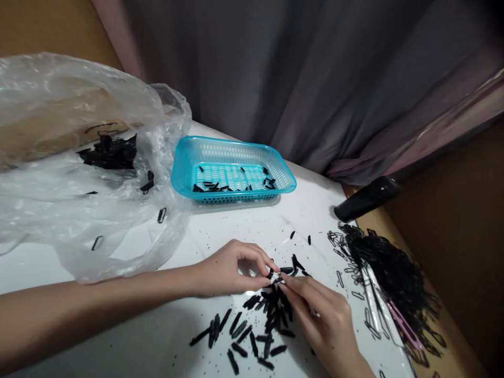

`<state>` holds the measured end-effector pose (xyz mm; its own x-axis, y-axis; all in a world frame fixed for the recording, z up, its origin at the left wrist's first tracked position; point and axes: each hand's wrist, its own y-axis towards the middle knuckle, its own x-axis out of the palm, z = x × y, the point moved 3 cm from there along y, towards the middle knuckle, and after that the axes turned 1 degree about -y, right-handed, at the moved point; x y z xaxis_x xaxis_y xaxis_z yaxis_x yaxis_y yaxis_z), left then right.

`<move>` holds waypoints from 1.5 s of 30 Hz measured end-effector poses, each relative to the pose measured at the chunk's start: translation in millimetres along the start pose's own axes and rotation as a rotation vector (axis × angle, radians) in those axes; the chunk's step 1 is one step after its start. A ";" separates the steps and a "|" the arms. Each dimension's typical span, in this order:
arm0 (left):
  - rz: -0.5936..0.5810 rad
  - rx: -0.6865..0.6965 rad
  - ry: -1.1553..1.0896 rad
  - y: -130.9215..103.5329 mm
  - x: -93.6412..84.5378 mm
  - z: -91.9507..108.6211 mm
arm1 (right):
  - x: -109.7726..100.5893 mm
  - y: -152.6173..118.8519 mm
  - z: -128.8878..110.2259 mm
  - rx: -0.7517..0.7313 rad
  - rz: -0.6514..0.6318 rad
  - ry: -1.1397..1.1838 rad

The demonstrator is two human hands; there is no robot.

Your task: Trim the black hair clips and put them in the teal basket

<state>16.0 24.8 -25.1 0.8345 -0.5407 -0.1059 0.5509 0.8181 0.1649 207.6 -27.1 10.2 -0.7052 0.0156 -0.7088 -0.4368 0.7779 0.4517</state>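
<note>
My left hand (236,265) comes in from the left, thumb and forefinger pinched on a small black plastic piece (270,274). From the lower right my right hand (325,310) meets it, its fingertips closed on the other end of what looks like the same piece. The exact shape of this piece is too small to make out, and fingers partly hide it. Right below both hands lies a loose spread of slim black plastic strips (252,344) on the white table (157,336). A few more strips (297,262) rest just beyond the fingertips.
A blue perforated basket (232,197) holding some black strips stands behind the hands. On the left is a clear plastic bag (129,231) with black pieces in it. At right lie a heap of thin black loops (394,278), a pink-handled tool (405,325) and a black cylinder (366,199).
</note>
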 end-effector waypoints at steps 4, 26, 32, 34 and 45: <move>0.008 0.001 -0.004 -0.9 0.7 2.0 | 3.6 -3.6 0.6 0.035 -0.026 -0.006; -0.010 0.051 -0.006 -0.3 1.2 -0.7 | 1.1 -2.9 -0.5 -0.004 -0.062 -0.072; -0.012 0.035 -0.014 -0.4 1.6 -0.3 | 3.2 -3.1 -0.2 0.002 -0.063 -0.072; -0.014 0.031 -0.014 -0.6 1.6 -0.4 | 3.3 -3.2 0.1 0.018 -0.072 -0.063; -0.014 0.013 0.001 -1.6 4.0 -2.5 | 2.5 -7.4 2.4 -0.075 -0.095 -0.245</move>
<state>18.5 21.8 -28.3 0.8266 -0.5521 -0.1092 0.5628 0.8076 0.1763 210.4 -31.2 3.7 -0.5071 0.1028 -0.8558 -0.5413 0.7347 0.4090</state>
